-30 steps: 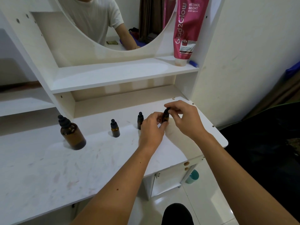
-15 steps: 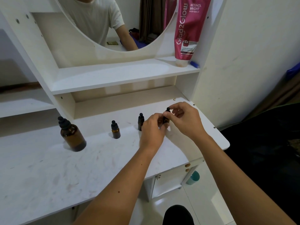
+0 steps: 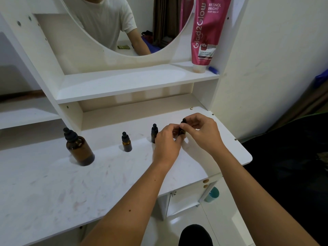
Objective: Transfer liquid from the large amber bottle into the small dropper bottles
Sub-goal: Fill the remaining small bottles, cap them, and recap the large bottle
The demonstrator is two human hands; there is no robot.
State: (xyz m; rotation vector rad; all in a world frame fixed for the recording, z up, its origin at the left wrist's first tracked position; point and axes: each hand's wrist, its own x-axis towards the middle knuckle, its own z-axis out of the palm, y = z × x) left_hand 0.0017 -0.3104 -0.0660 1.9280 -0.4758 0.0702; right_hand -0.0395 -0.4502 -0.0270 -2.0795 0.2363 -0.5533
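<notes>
The large amber bottle (image 3: 79,148) with a black dropper cap stands at the left of the white tabletop (image 3: 53,183). Two small dropper bottles stand in a row to its right: one (image 3: 126,142) in the middle, one (image 3: 154,133) just left of my hands. A third small dropper bottle (image 3: 182,129) stands at the right. My left hand (image 3: 166,142) grips its amber body. My right hand (image 3: 202,132) pinches its black dropper cap from above. Most of that bottle is hidden by my fingers.
A pink Glad2Glow tube (image 3: 206,32) stands on the shelf (image 3: 124,82) above, with a small blue item (image 3: 213,69) beside it. A round mirror (image 3: 124,23) shows a person in a white shirt. A teal cup (image 3: 212,194) sits on the floor below the table's right end.
My hands have stayed on the rightmost small bottle. The right hand's fingers have shifted slightly around its cap. The other bottles have not moved.
</notes>
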